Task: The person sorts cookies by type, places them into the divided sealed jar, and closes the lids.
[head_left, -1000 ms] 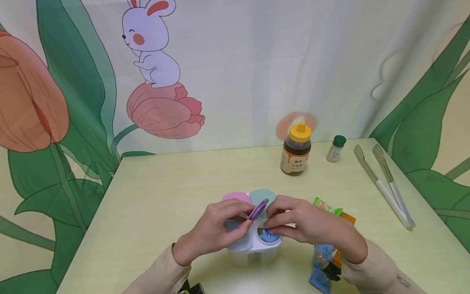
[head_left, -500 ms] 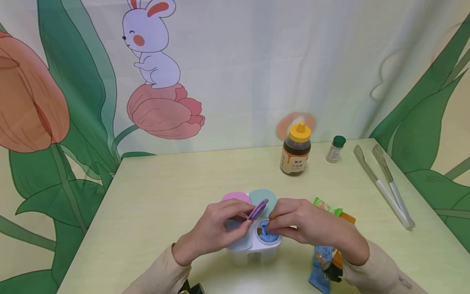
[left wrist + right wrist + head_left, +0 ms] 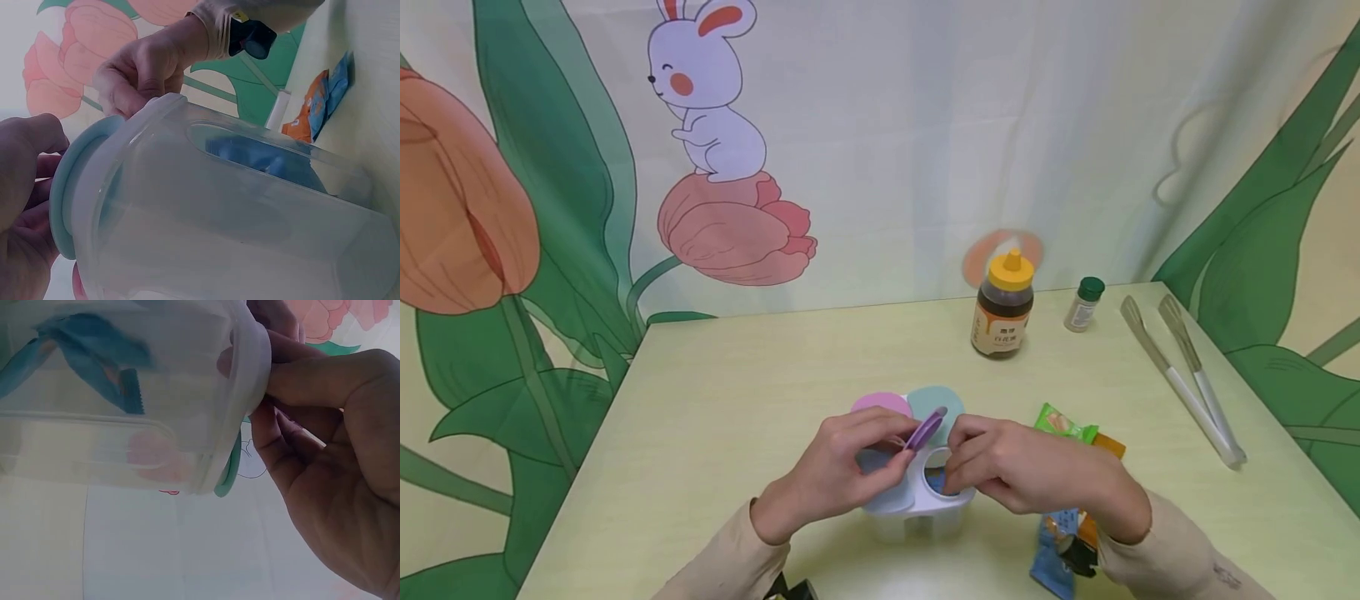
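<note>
A storage container with a clear body [image 3: 81, 450] and white top stands near the table's front. Pink [image 3: 880, 402], teal [image 3: 936, 404] and blue [image 3: 891, 493] flap lids cover parts of its top. My left hand [image 3: 850, 454] pinches the raised purple lid [image 3: 927, 429] between thumb and fingers. At the round opening beneath it is my right hand [image 3: 1015, 462], its fingers bent down over the rim. A fingertip [image 3: 225, 362] shows through the clear wall in the right wrist view. Inside lies a blue wrapped packet [image 3: 94, 356], apart from that fingertip.
Blue [image 3: 1051, 562], orange [image 3: 1108, 445] and green [image 3: 1063, 422] packets lie under and around my right forearm. Behind stand a honey bottle [image 3: 1002, 312] with a yellow cap and a small green-capped jar [image 3: 1084, 307]. Metal tongs [image 3: 1195, 392] lie at the right edge.
The blue packet in the opening has dropped lower into the container. My right fingers have followed it down and turned over the rim. My left hand and the purple lid have stayed put.
</note>
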Tool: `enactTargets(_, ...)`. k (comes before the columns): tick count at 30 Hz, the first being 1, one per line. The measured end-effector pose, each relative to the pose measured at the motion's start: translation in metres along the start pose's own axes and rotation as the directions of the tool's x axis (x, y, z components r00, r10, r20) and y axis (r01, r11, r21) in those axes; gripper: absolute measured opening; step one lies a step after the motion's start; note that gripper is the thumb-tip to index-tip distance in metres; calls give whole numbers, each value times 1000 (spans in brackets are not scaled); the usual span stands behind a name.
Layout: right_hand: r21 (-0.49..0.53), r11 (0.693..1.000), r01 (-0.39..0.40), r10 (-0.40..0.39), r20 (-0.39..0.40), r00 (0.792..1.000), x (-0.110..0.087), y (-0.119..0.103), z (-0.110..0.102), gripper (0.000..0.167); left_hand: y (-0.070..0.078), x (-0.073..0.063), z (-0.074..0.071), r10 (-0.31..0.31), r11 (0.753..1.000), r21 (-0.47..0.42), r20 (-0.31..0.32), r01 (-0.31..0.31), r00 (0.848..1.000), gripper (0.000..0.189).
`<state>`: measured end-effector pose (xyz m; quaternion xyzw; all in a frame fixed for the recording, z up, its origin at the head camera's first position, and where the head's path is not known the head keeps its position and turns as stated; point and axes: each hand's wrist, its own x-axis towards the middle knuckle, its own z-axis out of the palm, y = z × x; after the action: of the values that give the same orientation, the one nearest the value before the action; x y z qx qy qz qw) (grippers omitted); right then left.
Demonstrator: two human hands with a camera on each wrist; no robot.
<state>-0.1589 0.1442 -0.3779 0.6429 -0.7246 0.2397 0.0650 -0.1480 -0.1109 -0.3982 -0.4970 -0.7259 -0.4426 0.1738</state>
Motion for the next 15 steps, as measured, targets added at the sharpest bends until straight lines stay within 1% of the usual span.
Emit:
enactTargets(2, 22, 1000, -6, 6, 3, 1000, 0, 0, 2, 29, 0, 0, 0, 3, 1000, -4, -3, -3, 1000, 20)
enactTargets(8, 59, 998, -29, 31, -47, 998, -2, 2, 4, 26, 1, 0, -1, -3, 1000, -14, -2, 3, 1000, 21)
enactTargets(12, 91, 995, -39, 49, -103, 994, -7, 3, 3, 18, 2, 0, -1, -6, 1000, -18, 3, 6, 1000, 22)
enactTargets(15, 92, 993, -68, 80, -139, 987, -11, 5, 1, 15, 2, 0, -1, -8, 1000, -21, 4, 8, 1000, 23)
